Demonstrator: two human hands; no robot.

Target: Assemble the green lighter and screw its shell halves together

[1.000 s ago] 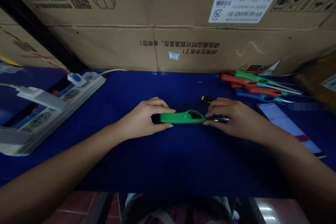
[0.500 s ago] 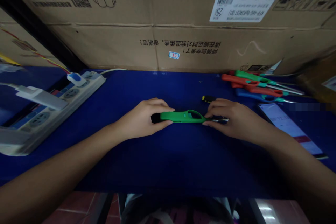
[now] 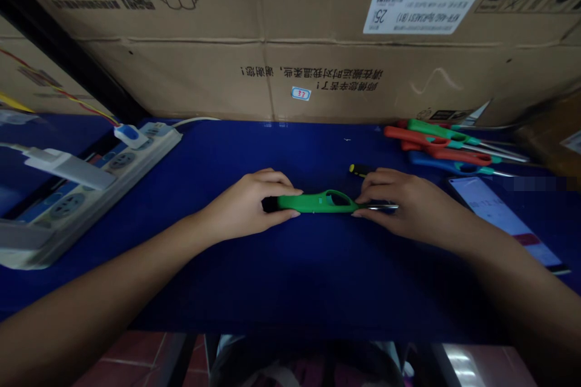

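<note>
A green long-neck lighter lies crosswise just in front of me, its metal tube pointing right. My left hand is closed on the butt of its handle, thumb on the near side and fingers on the far side. Where the handle meets the tube, my right hand pinches it between thumb and fingers. Beyond the right fingers lies a black and yellow screwdriver handle, partly hidden by that hand.
Several red, green and blue lighters are piled at the back right. A phone lies beside my right forearm. On the left stands a power strip with plugs. A large cardboard box walls off the back of the blue table.
Both hands keep the same hold on the lighter. The view has shifted very slightly; nothing else has visibly moved.
</note>
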